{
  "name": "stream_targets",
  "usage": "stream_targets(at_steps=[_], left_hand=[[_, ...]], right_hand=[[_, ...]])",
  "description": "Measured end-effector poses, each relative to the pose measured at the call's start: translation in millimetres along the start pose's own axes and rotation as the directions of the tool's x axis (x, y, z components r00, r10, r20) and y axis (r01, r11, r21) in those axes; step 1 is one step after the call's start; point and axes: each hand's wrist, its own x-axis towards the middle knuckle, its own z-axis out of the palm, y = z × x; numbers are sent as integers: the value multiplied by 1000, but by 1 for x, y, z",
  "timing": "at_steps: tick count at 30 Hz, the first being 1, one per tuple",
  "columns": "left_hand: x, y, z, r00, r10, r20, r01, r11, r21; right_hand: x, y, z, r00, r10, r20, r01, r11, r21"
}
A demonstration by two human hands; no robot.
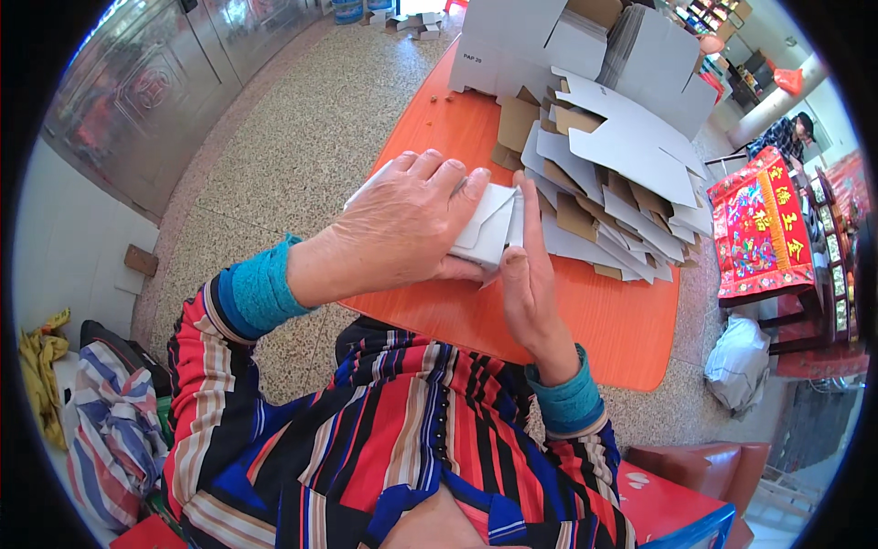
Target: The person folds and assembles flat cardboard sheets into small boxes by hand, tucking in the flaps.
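Note:
A small white cardboard box (489,224) is held between my hands just above the orange table. My left hand (402,220) lies over its top and grips it, thumb along the near side and fingers across the top. My right hand (530,274) presses flat against the box's right end, fingers stretched out and pointing away from me, thumb beside the end flap. A folded flap shows on the box between the two hands. My left hand hides the box's left part.
On the orange table (631,334), a loose pile of flat white and brown cartons (604,183) lies to the right. A large white carton (508,46) with upright flattened cartons stands behind. A red embroidered cloth (761,224) covers furniture at right; another person (786,135) sits beyond.

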Motion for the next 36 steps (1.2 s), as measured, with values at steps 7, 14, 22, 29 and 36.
stream_targets(at_steps=[7, 14, 22, 29, 36], left_hand=[[-1, -19, -4, 999, -3, -42, 0, 998, -60], [-23, -63, -26, 848, -444, 291, 497, 470, -730], [-48, -35, 40, 591, -571, 570, 284, -514, -809], [-30, 1, 34, 619, -448, 645, 273, -647, -712], [-40, -5, 58, 558, -511, 654, 428, -498, -754]], right_hand=[[3, -8, -14, 995, -17, -96, 28, 993, 118], [2, -16, -27, 981, -9, -195, 62, 961, 268], [20, -25, -12, 992, 119, -29, -115, 985, 131], [31, -23, 17, 978, 205, 30, -207, 969, 133], [41, -4, 27, 910, 413, 49, -397, 828, 397]])
